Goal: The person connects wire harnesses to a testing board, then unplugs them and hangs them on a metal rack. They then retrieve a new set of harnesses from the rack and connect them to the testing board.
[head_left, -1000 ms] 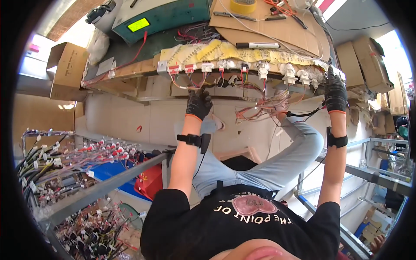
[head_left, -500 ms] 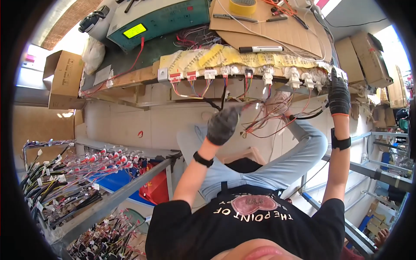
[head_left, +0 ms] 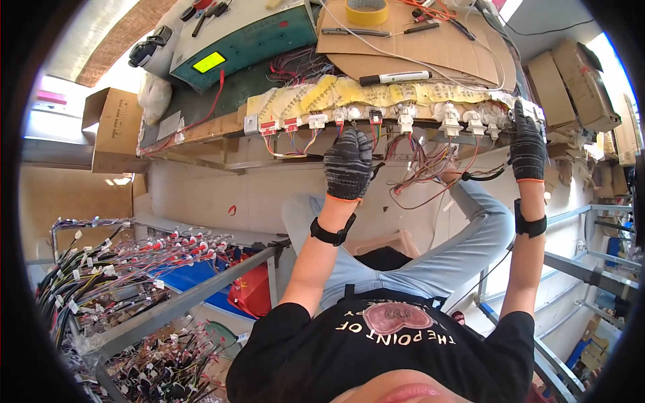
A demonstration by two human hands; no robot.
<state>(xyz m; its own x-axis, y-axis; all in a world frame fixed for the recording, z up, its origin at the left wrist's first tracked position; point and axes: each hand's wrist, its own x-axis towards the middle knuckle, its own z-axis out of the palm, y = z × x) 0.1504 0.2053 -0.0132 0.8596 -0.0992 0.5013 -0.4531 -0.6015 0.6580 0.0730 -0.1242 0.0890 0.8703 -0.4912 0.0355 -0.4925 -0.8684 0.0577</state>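
My left hand is curling narrow at a connector on the bench's front edge, and my right hand is lying forefinger-straight at its right end; I can't tell whether either is gripping. The bench is carrying cardboard, tape and a lit tester, boxes are flanking it, and wires are crowding my left.

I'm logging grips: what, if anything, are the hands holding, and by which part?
Cannot tell: the left hand, near a plug, hides any hold; the right hand shows nothing held.
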